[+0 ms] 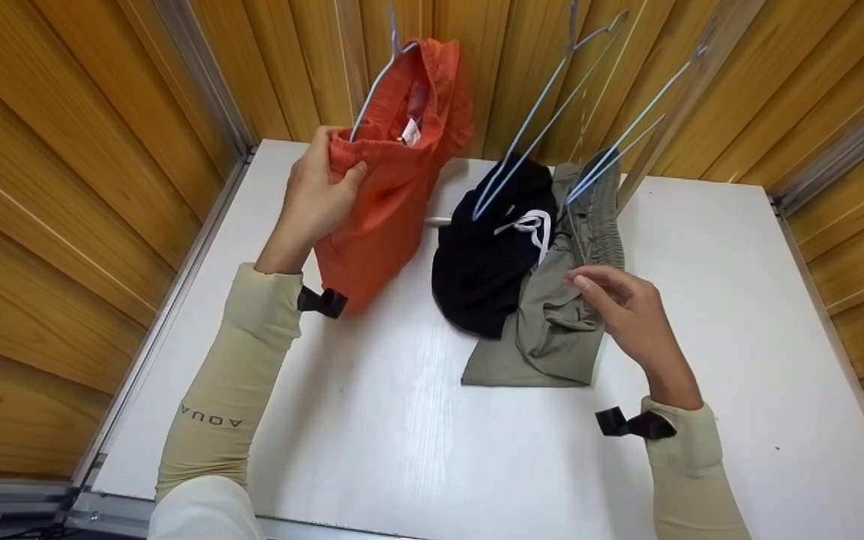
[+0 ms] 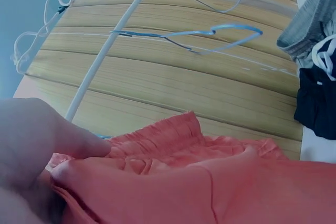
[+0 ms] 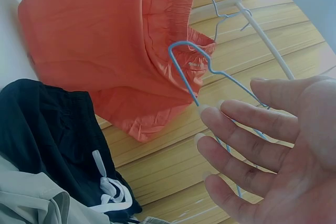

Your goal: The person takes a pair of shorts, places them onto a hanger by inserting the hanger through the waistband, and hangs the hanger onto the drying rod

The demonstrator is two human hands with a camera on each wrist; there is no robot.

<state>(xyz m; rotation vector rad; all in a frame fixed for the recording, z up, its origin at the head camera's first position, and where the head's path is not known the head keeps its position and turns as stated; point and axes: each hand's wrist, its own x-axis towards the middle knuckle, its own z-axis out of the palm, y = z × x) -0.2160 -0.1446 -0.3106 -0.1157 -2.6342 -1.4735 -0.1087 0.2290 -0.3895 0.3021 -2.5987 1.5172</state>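
My left hand point(image 1: 319, 195) pinches the waistband of orange shorts point(image 1: 387, 217), with the thumb outside and the other fingers mostly hidden. A blue wire hanger point(image 1: 369, 97) runs into the open waist, where a white label point(image 1: 411, 132) shows. Over the olive-grey shorts point(image 1: 552, 330) hovers my right hand point(image 1: 631, 311); in the right wrist view its loosely bent fingers point(image 3: 247, 145) hold nothing. Black shorts point(image 1: 477, 262) with a white drawstring point(image 1: 535, 223) lie against the olive-grey pair.
Two more blue hangers, a middle hanger point(image 1: 526, 127) and a right hanger point(image 1: 631, 131), hang above the black and olive-grey shorts from a pale rod point(image 2: 100, 56). Wood-panelled walls point(image 1: 49, 187) enclose the white table point(image 1: 372, 435) on the sides and back.
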